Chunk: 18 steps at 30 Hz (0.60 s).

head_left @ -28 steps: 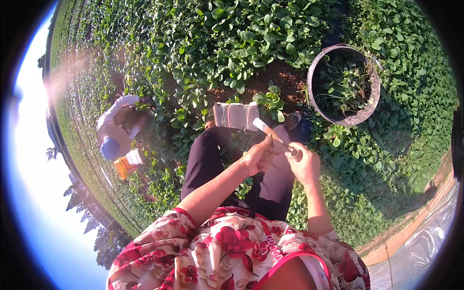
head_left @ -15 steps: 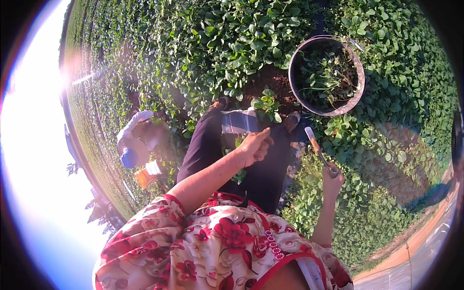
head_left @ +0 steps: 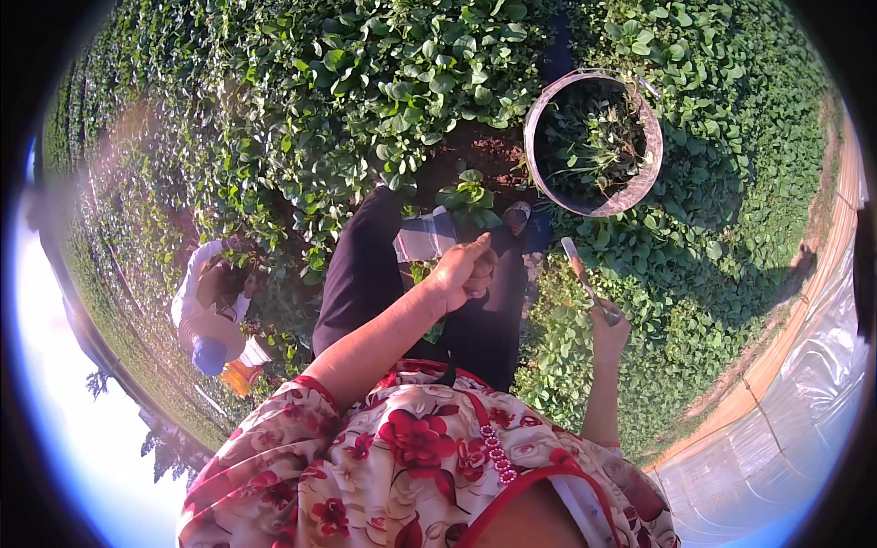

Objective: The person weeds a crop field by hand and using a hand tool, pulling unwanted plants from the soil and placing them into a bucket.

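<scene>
Above the dark trousers [head_left: 484,333], the left hand [head_left: 464,271] is curled in a loose fist; whether it pinches something, I cannot tell. Well apart at right, the right hand [head_left: 609,329] grips a flat-bladed tool [head_left: 577,264], blade pointing forward. Farther forward stands a round bucket [head_left: 634,194] with greens [head_left: 605,146] inside.

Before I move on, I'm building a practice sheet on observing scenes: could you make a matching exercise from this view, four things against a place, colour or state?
Things:
1. Hand tool
2. Round bucket
3. Left hand
4. Wearer's top

Descriptions:
A. Pale with a red floral print
B. Has leafy greenery inside
C. Held in the right hand
D. Curled closed, with no tool in it

Right pairs: 1-C, 2-B, 3-D, 4-A.
</scene>
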Each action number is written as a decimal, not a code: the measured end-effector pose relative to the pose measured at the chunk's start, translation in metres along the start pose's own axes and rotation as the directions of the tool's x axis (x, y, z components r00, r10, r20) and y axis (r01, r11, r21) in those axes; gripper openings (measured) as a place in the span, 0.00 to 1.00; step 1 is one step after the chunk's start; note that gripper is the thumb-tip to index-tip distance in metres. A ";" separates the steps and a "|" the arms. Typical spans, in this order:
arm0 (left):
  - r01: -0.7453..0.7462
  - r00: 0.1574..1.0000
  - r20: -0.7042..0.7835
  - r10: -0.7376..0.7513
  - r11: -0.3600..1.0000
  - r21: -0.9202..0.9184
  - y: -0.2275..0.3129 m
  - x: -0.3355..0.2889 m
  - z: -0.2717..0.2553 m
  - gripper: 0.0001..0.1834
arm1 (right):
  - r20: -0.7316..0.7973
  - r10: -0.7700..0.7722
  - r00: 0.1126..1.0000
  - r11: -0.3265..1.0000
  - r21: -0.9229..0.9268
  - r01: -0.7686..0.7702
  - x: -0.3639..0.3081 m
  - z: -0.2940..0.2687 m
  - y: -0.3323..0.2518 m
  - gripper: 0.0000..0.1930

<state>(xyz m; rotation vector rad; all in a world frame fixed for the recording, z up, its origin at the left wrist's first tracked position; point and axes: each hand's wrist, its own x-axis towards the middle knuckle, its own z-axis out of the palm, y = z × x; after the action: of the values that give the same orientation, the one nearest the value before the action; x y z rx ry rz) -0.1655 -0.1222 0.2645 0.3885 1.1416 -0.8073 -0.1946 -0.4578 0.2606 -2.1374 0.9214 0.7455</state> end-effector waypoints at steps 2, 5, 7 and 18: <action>-0.023 0.998 0.063 0.027 0.998 -0.059 0.033 -0.011 -0.032 0.21 | -0.051 -0.010 0.999 0.998 -0.058 0.007 -0.017 0.018 -0.013 0.12; -0.117 0.986 0.093 0.139 0.971 -0.207 0.097 -0.036 -0.094 0.21 | -0.149 -0.046 0.988 0.951 -0.310 -0.002 -0.053 0.042 -0.026 0.13; -0.203 0.976 0.025 0.216 0.948 -0.244 0.141 -0.057 -0.136 0.21 | -0.220 -0.057 0.974 0.886 -0.460 -0.053 -0.081 0.057 -0.032 0.15; -0.348 0.937 -0.132 0.323 0.848 -0.400 0.299 -0.046 -0.247 0.20 | -0.259 0.049 0.965 0.600 -0.764 -0.235 -0.114 0.085 -0.085 0.13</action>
<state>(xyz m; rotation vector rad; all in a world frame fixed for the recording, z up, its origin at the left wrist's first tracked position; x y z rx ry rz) -0.1133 0.2542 0.1738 0.2417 1.2234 -0.2297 -0.2151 -0.3049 0.3214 -3.0027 0.9887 1.1930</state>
